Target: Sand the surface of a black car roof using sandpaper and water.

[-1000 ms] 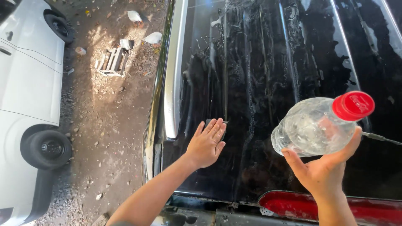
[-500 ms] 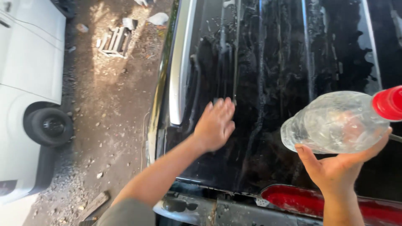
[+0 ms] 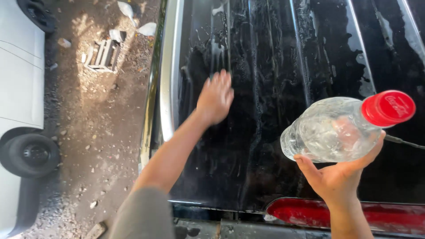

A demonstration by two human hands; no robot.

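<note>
I look down on the wet, soapy black roof of a car (image 3: pixel 274 66). My left hand (image 3: pixel 215 97) lies flat on the roof with fingers spread, near the silver roof rail (image 3: pixel 170 75). My right hand (image 3: pixel 338 175) grips a clear plastic bottle (image 3: pixel 327 130) with a red cap (image 3: pixel 388 108), held tilted on its side above the roof's rear right part. The bottle looks wet inside, with little liquid showing.
A red brake light strip (image 3: pixel 354 214) runs along the roof's rear edge. Left of the car is dirt ground (image 3: pixel 102 146) with stones, a small wooden crate (image 3: pixel 102 55) and scraps. A white car with a black tyre (image 3: pixel 31 155) stands at far left.
My left hand has slid forward and up across the wet roof, the arm stretching out. The bottle in my right hand has stayed tilted, shifting slightly right in view.
</note>
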